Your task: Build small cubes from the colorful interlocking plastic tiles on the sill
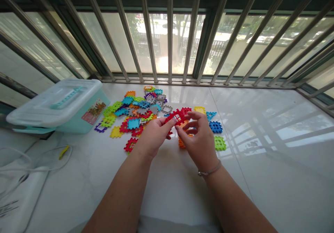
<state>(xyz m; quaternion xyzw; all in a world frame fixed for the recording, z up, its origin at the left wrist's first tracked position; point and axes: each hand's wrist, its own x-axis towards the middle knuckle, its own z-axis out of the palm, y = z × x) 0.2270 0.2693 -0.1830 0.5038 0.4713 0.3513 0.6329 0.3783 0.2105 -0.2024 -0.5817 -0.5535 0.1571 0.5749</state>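
Your left hand (153,137) pinches a red plastic waffle block (177,116) — your right hand (200,139), half-open, touches it from beside.

Nothing is legible: the label (94,111) on the teal box (69,121) and print (9,208) on the white case (26,198) blur.

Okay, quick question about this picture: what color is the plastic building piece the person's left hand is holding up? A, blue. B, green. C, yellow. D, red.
D. The red plastic interlocking piece is pinched in the fingertips of the left hand, right beside the right hand.
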